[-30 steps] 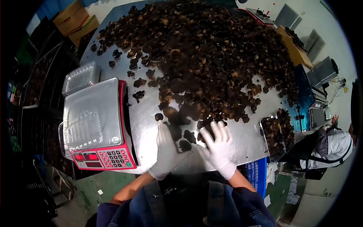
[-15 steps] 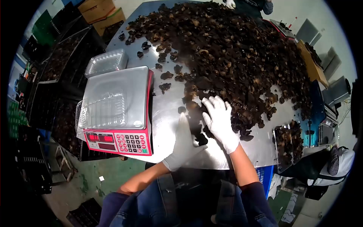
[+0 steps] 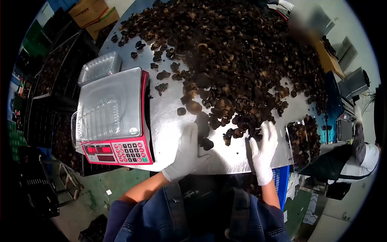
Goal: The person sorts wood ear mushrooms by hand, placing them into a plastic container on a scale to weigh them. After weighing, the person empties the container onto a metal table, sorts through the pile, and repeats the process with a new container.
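Both my hands wear white gloves over the metal table (image 3: 165, 117). My left hand (image 3: 186, 155) is open, palm inward, fingers together and thumb apart, beside a few dark wood ear mushroom pieces (image 3: 206, 143). Farther right, my right hand (image 3: 264, 151) is open too, its fingertips at the near edge of the large mushroom pile (image 3: 242, 60). Neither hand holds anything. Left of my left hand stands a red and silver digital scale (image 3: 111, 117) with a clear plastic tray (image 3: 100, 121) on its plate.
Clear plastic trays (image 3: 100, 68) sit behind the scale. A clear container of mushrooms (image 3: 303, 141) stands at the table's right edge, above a blue crate (image 3: 281, 183). Black crates (image 3: 48, 76) are stacked left. A co-worker (image 3: 350, 161) is at right; another's gloved hand (image 3: 286, 5) shows at the far side.
My right hand has moved right and nearer to me, away from my left hand, and small mushroom pieces now lie between them. The view has shifted slightly.
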### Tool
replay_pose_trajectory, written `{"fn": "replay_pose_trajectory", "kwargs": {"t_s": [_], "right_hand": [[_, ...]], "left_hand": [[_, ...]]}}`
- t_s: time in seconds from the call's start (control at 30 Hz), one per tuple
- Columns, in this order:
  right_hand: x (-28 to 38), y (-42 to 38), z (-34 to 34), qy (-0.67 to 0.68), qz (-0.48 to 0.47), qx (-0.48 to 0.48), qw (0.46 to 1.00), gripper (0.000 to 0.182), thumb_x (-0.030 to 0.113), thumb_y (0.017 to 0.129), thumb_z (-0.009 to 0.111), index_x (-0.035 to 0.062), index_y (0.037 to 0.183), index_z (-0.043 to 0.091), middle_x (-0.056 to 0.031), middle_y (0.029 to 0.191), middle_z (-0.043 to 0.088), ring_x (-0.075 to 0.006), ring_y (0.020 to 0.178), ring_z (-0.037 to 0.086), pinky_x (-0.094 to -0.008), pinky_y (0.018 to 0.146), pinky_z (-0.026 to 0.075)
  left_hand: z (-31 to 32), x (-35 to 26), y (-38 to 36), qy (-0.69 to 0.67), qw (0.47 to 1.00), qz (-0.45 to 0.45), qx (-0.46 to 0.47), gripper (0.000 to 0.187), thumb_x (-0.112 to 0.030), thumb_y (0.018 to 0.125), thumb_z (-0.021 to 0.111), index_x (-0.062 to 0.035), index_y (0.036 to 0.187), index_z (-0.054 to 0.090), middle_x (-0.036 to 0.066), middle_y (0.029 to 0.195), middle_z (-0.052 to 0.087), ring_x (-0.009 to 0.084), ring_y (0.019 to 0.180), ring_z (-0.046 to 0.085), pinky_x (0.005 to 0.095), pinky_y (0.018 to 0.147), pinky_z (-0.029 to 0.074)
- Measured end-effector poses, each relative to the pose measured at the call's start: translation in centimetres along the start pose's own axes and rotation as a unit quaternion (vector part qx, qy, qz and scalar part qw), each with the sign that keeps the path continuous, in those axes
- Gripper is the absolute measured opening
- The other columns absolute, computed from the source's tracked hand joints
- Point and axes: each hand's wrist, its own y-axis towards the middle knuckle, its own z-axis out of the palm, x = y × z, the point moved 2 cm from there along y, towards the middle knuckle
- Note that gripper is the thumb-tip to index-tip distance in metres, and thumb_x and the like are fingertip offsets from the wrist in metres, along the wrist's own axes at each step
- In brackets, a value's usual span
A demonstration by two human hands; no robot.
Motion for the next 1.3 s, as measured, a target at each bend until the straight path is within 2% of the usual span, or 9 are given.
{"fn": "replay_pose_trajectory", "kwargs": {"t_s": [0.03, 0.27, 0.43, 0.63, 0.87, 0.93, 1.0, 1.07, 1.3], "right_hand": [[-1.2, 0.4, 1.1, 0.0, 0.026, 0.017, 1.0, 0.07, 0.029, 0.085, 0.073, 0.0046, 0.144, 0.044, -0.0245, 0.148, 0.037, -0.0424, 0.134, 0.038, -0.0482, 0.11, 0.033], [2.8, 0.2, 3.6, 0.044, -0.035, 0.185, 0.981, 0.106, 0.052, 0.053, 0.088, 0.01, 0.141, 0.047, -0.0241, 0.152, 0.031, -0.043, 0.138, 0.032, -0.0502, 0.111, 0.033], [2.7, 2.3, 4.1, 0.029, 0.011, 0.175, 0.984, 0.125, 0.038, 0.041, 0.096, 0.0129, 0.148, 0.037, -0.0219, 0.155, 0.025, -0.0425, 0.136, 0.033, -0.0496, 0.109, 0.035], [4.0, 2.1, 4.3, 0.109, -0.04, 0.184, 0.976, 0.088, 0.02, 0.057, 0.088, 0.0142, 0.137, 0.051, -0.0167, 0.136, 0.044, -0.0379, 0.122, 0.05, -0.0417, 0.098, 0.049], [5.1, 3.6, 5.7, 0.175, 0.005, 0.162, 0.971, 0.067, 0.01, 0.06, 0.083, 0.011, 0.124, 0.06, -0.014, 0.122, 0.054, -0.033, 0.111, 0.058, -0.0388, 0.092, 0.052], [4.8, 3.4, 6.5, 0.213, 0.009, 0.093, 0.973, 0.051, 0.002, 0.061, 0.074, 0.0103, 0.111, 0.062, -0.0136, 0.114, 0.056, -0.0323, 0.104, 0.06, -0.0382, 0.087, 0.053], [4.3, 2.8, 6.8, 0.262, 0.033, 0.074, 0.962, 0.047, -0.001, 0.061, 0.073, 0.007, 0.105, 0.06, -0.0143, 0.111, 0.055, -0.0322, 0.107, 0.057, -0.0376, 0.093, 0.048], [5.3, 2.4, 6.5, 0.311, 0.086, 0.074, 0.944, 0.043, -0.008, 0.061, 0.069, 0.0035, 0.101, 0.056, -0.0129, 0.107, 0.055, -0.0305, 0.106, 0.055, -0.0354, 0.098, 0.043], [11.3, 6.8, 4.4, 0.362, -0.009, 0.089, 0.928, 0.048, -0.006, 0.062, 0.071, 0.0058, 0.105, 0.055, -0.0126, 0.115, 0.052, -0.0307, 0.112, 0.053, -0.0376, 0.101, 0.042]], "left_hand": [[-0.1, 0.0, -0.1, -0.011, 1.0, -0.005, -0.005, 0.122, -0.034, 0.064, 0.088, 0.0105, 0.15, 0.013, 0.035, 0.151, 0.023, 0.0497, 0.139, 0.027, 0.0515, 0.113, 0.03], [-2.2, -0.1, 3.1, -0.017, 0.998, -0.003, -0.062, 0.12, -0.034, 0.065, 0.087, 0.0058, 0.152, 0.015, 0.032, 0.152, 0.022, 0.0484, 0.141, 0.025, 0.0514, 0.114, 0.028], [0.0, -0.1, 6.2, 0.043, 0.998, 0.013, 0.031, 0.116, -0.045, 0.063, 0.084, -0.0138, 0.156, 0.022, 0.022, 0.156, 0.023, 0.0442, 0.144, 0.022, 0.0566, 0.113, 0.024], [0.6, -0.3, 5.8, 0.01, 0.996, 0.075, 0.041, 0.082, -0.032, 0.078, 0.077, -0.0157, 0.149, 0.039, 0.018, 0.149, 0.036, 0.0361, 0.132, 0.041, 0.0466, 0.102, 0.04], [2.4, -1.2, 6.8, -0.071, 0.99, 0.087, -0.084, 0.064, -0.014, 0.079, 0.074, -0.0118, 0.139, 0.051, 0.018, 0.135, 0.046, 0.0349, 0.11, 0.057, 0.0406, 0.091, 0.05], [3.2, -0.4, 7.7, -0.117, 0.992, 0.044, -0.031, 0.062, -0.011, 0.077, 0.073, -0.0115, 0.136, 0.052, 0.016, 0.128, 0.049, 0.0332, 0.107, 0.059, 0.036, 0.087, 0.052], [1.9, -1.8, 7.7, -0.172, 0.974, 0.068, -0.133, 0.045, -0.008, 0.075, 0.07, -0.0125, 0.119, 0.062, 0.01, 0.106, 0.055, 0.0309, 0.095, 0.062, 0.0379, 0.075, 0.055], [2.3, -1.9, 7.2, -0.183, 0.971, 0.06, -0.139, 0.042, -0.009, 0.076, 0.07, -0.013, 0.117, 0.063, 0.01, 0.104, 0.055, 0.0317, 0.092, 0.062, 0.0393, 0.075, 0.055], [-9.3, -2.6, 6.7, -0.175, 0.976, 0.019, -0.128, 0.042, -0.009, 0.078, 0.071, -0.0116, 0.118, 0.058, 0.013, 0.105, 0.053, 0.0329, 0.088, 0.065, 0.0408, 0.075, 0.053]]}}
